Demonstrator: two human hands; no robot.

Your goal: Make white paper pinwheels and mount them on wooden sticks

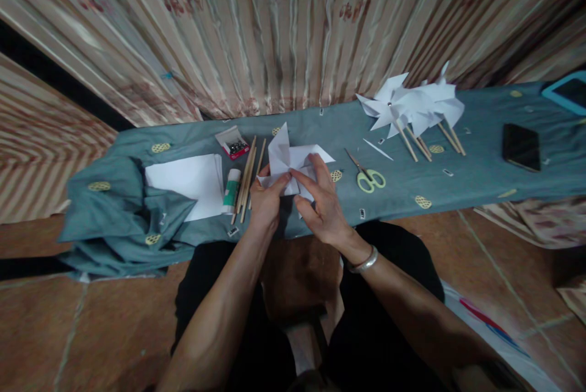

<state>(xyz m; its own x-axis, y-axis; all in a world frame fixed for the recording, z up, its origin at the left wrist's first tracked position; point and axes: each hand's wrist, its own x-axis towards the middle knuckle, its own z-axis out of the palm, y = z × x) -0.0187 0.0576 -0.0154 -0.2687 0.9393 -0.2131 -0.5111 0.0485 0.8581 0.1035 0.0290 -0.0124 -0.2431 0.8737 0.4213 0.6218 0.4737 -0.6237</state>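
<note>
Basically, left hand is clamped on the paper pinwheel over the worktop, thumb near its center; right hand angles in, fingers apart, index fingertip at center.

One head-worn view, facing forward and down.

We seem to be in a home: patterned curtains hang across the top of the frame, a printed cloth drapes the long surface mid-frame, and brown floor tiles show at lower left.
</note>
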